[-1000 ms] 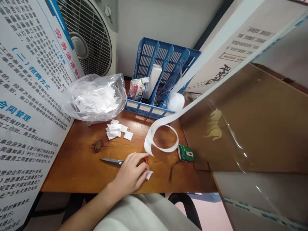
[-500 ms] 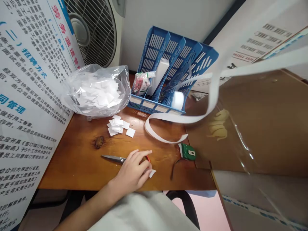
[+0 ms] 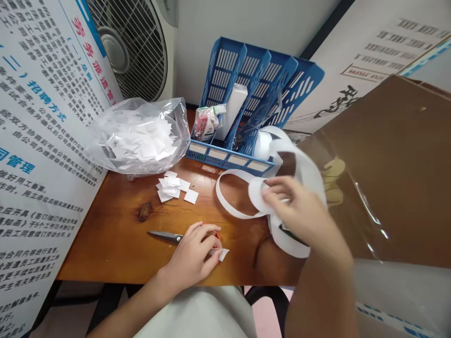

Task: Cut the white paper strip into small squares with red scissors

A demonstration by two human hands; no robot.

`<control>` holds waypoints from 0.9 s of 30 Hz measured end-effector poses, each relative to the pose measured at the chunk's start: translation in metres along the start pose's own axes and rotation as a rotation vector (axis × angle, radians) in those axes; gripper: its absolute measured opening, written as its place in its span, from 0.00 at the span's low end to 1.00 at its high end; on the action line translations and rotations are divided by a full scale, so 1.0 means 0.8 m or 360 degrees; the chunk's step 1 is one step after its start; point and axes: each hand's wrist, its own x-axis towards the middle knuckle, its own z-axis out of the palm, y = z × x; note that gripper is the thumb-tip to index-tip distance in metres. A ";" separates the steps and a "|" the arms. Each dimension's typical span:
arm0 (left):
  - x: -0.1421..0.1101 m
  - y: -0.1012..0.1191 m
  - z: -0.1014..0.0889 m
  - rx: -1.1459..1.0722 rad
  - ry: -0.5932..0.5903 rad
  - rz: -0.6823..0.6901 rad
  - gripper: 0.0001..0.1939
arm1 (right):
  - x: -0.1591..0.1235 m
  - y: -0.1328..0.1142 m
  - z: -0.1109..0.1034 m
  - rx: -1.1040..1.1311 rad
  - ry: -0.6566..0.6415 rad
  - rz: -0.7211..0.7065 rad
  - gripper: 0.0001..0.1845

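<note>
My left hand (image 3: 197,251) rests on the desk over the scissors (image 3: 167,235), its fingers loosely spread across the orange-red handle. The blades point left. Beside the thumb and fingertips is a small white piece (image 3: 223,255); I cannot tell whether they touch it. On the right, my right hand (image 3: 292,204) is closed, blurred a little, on a white strip (image 3: 243,216) that curls in wide loops around it. The green tape measure is mostly hidden behind the hand and loops. A small pile of white squares (image 3: 171,185) lies beyond my left hand.
A clear plastic bag (image 3: 93,152) of white squares stands back left, near a fan (image 3: 141,56). The blue file rack (image 3: 229,162) at the back holds a white box (image 3: 235,105) and small packets. A brown board (image 3: 394,188) edges the right, a printed panel (image 3: 31,178) the left.
My right hand has come into view at the right, holding the white strip. The strip's hanging lengths have dropped into loops over the tape measure. My left hand has barely moved.
</note>
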 end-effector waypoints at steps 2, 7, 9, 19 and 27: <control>0.004 0.000 0.001 -0.0003 0.0009 -0.0016 0.04 | -0.010 -0.008 0.026 -0.0282 -0.0305 -0.0191 0.14; 0.006 0.010 -0.009 -0.0303 0.0114 -0.0225 0.03 | -0.021 -0.032 0.060 -0.0557 -0.0015 -0.0353 0.09; 0.005 0.019 -0.023 -0.0539 0.0211 -0.0398 0.02 | -0.030 -0.049 0.061 -0.0245 0.0507 -0.0415 0.06; -0.001 0.026 -0.083 -0.1161 0.0372 -0.0676 0.05 | -0.086 -0.085 0.129 0.1996 0.0466 0.0748 0.15; 0.009 0.031 -0.057 -0.1266 -0.0089 -0.1029 0.06 | -0.080 -0.076 0.120 0.2276 0.0754 0.0976 0.10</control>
